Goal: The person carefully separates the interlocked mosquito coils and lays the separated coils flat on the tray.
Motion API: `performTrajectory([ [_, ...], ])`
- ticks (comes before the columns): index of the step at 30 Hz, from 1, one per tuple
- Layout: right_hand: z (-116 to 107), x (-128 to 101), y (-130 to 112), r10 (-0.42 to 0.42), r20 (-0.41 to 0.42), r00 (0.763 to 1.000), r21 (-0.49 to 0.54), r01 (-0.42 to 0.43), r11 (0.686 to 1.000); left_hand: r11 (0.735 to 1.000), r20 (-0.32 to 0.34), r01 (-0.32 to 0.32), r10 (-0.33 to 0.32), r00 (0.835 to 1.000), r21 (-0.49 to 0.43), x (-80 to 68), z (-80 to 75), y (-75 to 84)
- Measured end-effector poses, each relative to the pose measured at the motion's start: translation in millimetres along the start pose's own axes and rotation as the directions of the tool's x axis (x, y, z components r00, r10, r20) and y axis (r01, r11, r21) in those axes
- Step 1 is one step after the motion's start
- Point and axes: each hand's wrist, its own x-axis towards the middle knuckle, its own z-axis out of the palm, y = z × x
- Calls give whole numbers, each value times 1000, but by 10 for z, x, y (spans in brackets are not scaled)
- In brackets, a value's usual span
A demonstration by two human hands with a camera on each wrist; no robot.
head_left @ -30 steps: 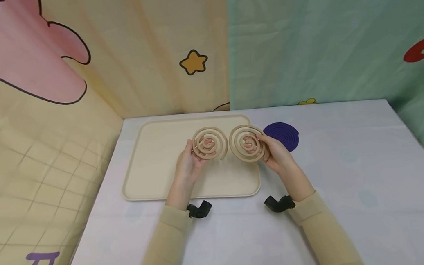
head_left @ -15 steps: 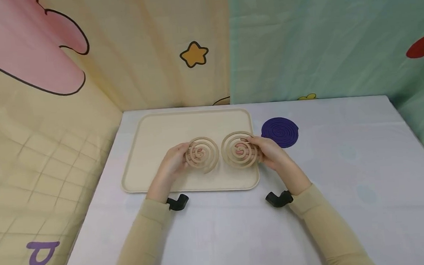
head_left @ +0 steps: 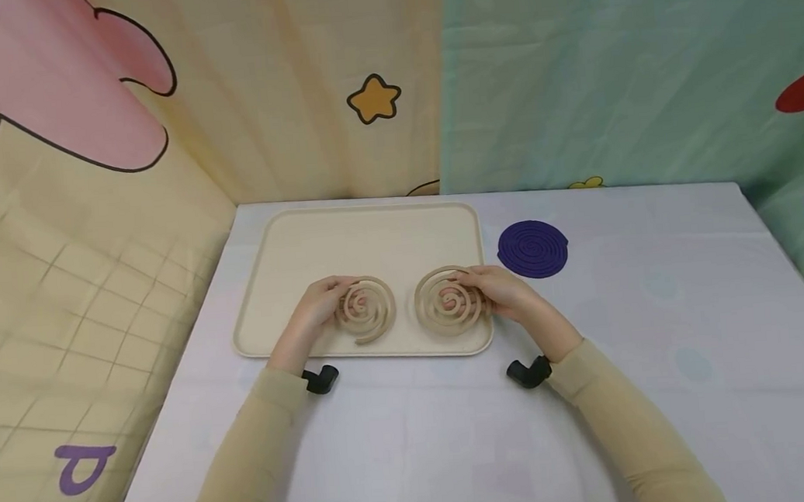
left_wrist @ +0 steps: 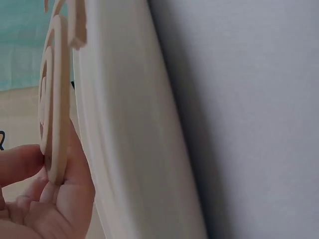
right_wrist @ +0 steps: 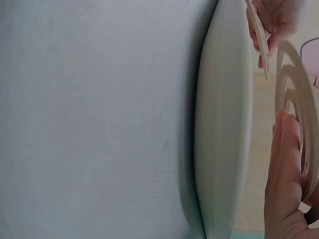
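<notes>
Two tan spirals that look like mosquito coils are held apart, side by side, over the cream tray (head_left: 345,232). My left hand (head_left: 320,302) pinches the left mosquito coil (head_left: 387,308) by its edge, thumb on top and fingers beneath; its loose outer end points toward me. My right hand (head_left: 506,290) grips the right mosquito coil (head_left: 423,312) the same way, fingers showing through the gaps. In the left wrist view the left coil (left_wrist: 61,99) stands edge-on between thumb and fingers. The right wrist view has the right coil (right_wrist: 294,74) resting against the fingers.
A dark purple round spiral mat (head_left: 533,250) lies on the white tablecloth (head_left: 658,303), right of the tray's far corner. Patterned curtains (head_left: 293,95) close off the back and sides. A black wrist mount (head_left: 321,379) sits at the left cuff and another at the right.
Both hands have come nearer to me and lower over the tray. The left hand has moved left with its coil, widening the gap between the two coils. The head view has shifted slightly.
</notes>
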Motion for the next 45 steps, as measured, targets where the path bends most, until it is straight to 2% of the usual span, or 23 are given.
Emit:
performTrajectory([
  [2, 6, 33, 19, 12, 17, 1000, -36, -12, 999, 1000, -1, -11, 11, 1000, 16, 13, 10, -3],
  [6, 15, 64, 36, 12, 16, 1000, -153, -10, 988, 993, -12, -47, 49, 999, 107, 22, 46, -12],
  [11, 20, 54, 27, -38, -2, 999, -347, 35, 937, 969, -22, -99, 106, 994, 228, -41, 95, -19],
  [13, 21, 41, 18, -73, -26, 997, -437, 55, 898, 948, -21, -138, 151, 988, 287, -77, 112, -16],
  [15, 19, 23, 7, -122, -64, 990, -529, 70, 846, 917, -7, -183, 198, 980, 355, -107, 126, -15],
  [17, 31, -2, -9, -163, -99, 982, -597, 73, 799, 890, 18, -207, 219, 976, 407, -134, 131, -12],
  [19, 46, -37, -21, -198, -118, 973, -652, 75, 754, 851, 55, -229, 231, 971, 473, -148, 134, -18],
  [23, 93, -112, -18, -235, -49, 971, -726, 127, 676, 773, 113, -248, 225, 968, 584, -159, 137, -55],
  [24, 105, -127, -9, -244, -19, 970, -751, 147, 644, 755, 122, -255, 229, 966, 603, -157, 138, -68],
  [26, 132, -153, 15, -246, 38, 968, -789, 181, 587, 738, 131, -264, 234, 963, 621, -161, 137, -85],
  [29, 176, -183, 49, -229, 84, 970, -825, 197, 530, 740, 137, -267, 233, 963, 617, -170, 141, -106],
  [34, 232, -238, 65, -190, 86, 978, -856, 170, 487, 748, 133, -260, 226, 965, 610, -187, 172, -109],
  [37, 251, -260, 65, -188, 89, 978, -868, 169, 466, 743, 123, -252, 225, 966, 620, -191, 192, -117],
  [41, 269, -244, 72, -206, 89, 974, -869, 177, 462, 750, 108, -243, 225, 968, 615, -208, 197, -118],
  [45, 294, -232, 72, -220, 83, 972, -858, 182, 480, 764, 99, -239, 225, 969, 600, -232, 180, -123],
])
